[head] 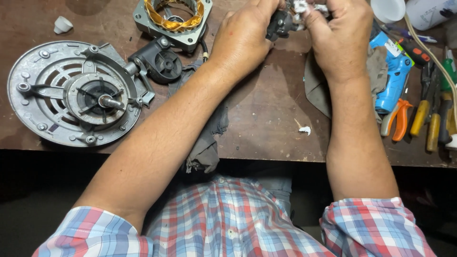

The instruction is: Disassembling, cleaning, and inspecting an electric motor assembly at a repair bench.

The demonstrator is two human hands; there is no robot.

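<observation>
- Both hands met at twelve o'clock of the view, above the far edge of the bench (266,119).
- The left hand (240,40) was closed around a small dark metal part (278,24), fingers curled tight on it.
- The right hand (340,35) was closed too, its fingertips pinching a white wad (300,5) against the part's top end; what the wad was could not be told.
- The part was held in the air between the hands, clear of the bench.
- At nine o'clock lay a round grey housing (47,95) with a shaft upright at its centre, already apart from the rest.
- At eleven o'clock sat a square stator (172,16) with copper windings, also separate, and just beside it a black hub (164,64).
- A grey rag (207,143) hung over the near edge, under the left forearm.
- At three o'clock lay a blue tool (395,76), orange pliers (399,119) and yellow-handled screwdrivers (431,123).
- By my reading, stripping down was done: the main pieces lay apart. The small part was in hand for wiping or cleaning, and nothing showed any reassembly begun.
</observation>
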